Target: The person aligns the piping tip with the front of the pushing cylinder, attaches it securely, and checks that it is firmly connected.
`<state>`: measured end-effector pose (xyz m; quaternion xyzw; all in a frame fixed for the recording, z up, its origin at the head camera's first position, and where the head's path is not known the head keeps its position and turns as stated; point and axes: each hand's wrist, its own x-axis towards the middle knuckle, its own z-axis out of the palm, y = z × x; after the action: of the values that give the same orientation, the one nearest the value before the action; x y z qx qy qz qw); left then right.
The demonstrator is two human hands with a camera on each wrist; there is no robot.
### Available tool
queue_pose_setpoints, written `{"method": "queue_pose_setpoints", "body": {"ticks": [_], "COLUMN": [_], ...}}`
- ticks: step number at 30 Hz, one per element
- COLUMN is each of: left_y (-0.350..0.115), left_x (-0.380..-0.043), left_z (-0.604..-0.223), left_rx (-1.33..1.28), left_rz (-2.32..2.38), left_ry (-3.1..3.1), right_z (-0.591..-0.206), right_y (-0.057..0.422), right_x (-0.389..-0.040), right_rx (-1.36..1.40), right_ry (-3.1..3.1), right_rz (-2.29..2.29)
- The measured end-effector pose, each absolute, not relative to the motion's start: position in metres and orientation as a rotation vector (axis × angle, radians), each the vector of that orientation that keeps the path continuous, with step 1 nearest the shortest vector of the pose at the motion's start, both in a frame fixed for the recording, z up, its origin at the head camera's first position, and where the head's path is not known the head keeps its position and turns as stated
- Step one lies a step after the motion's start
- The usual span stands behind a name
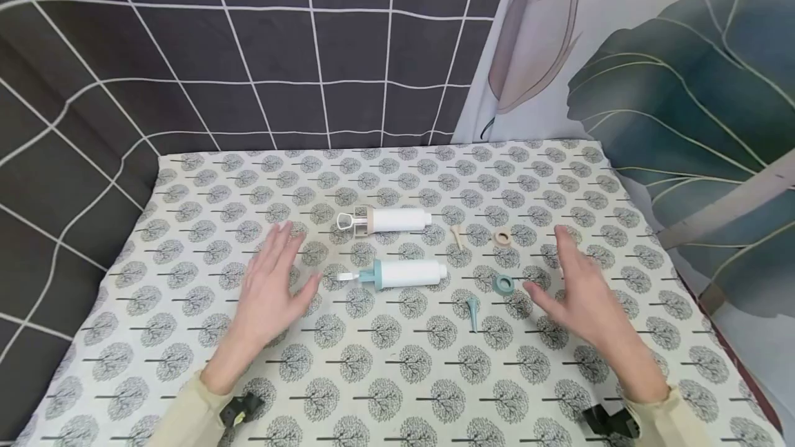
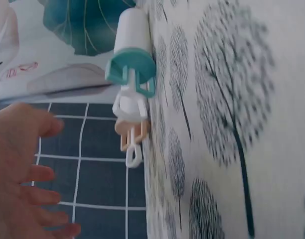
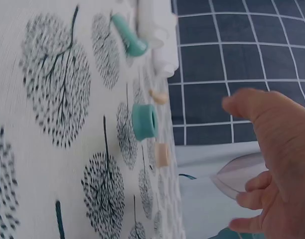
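Note:
My left hand [image 1: 267, 288] hovers left of two white-barrelled syringe-like dispensers, its fingers straight and holding nothing. The nearer dispenser [image 1: 410, 273] has a teal collar and a white pull handle. Behind it, parallel, lies the other dispenser [image 1: 399, 219], with a beige collar. On the other side, my right hand [image 1: 584, 295] stays apart from everything, fingers extended. Left of it lie a teal ring [image 3: 142, 122] and a beige ring [image 3: 161, 155]. Between the rings and the barrels are a tapered teal nozzle [image 1: 474, 309] and a slim beige nozzle [image 1: 457, 235].
A tree-print cloth [image 1: 348, 399] covers the table. A dark curtain with white grid lines [image 1: 279, 47] hangs along the back and left. A pale leaf-patterned curtain [image 1: 627, 12] hangs at the right.

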<state>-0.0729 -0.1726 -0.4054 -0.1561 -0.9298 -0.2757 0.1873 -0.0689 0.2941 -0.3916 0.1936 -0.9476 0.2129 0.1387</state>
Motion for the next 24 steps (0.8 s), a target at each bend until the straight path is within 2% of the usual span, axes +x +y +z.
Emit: {"method": "queue_pose_setpoints", "body": {"ticks": [8,17,24], "left_y": [-0.126,-0.082,-0.055], "left_x": [-0.067,-0.051,-0.045], "left_z": [-0.412,-0.428,-0.438], "left_rx": [-0.605,-0.596,-0.616], "left_rz": [-1.346,-1.567,-1.714], "left_ry": [-2.114,-2.245,-2.374], "right_z": [-0.399,-0.407,-0.416], "right_y": [0.291,0.284,0.283], "right_x": [-0.068,-0.067,-0.066], "right_rx": [0.607,0.605,0.554], "right_ry": [-2.538,-2.438,-2.462], "right_rz": [0.782,1.143,1.194]}}
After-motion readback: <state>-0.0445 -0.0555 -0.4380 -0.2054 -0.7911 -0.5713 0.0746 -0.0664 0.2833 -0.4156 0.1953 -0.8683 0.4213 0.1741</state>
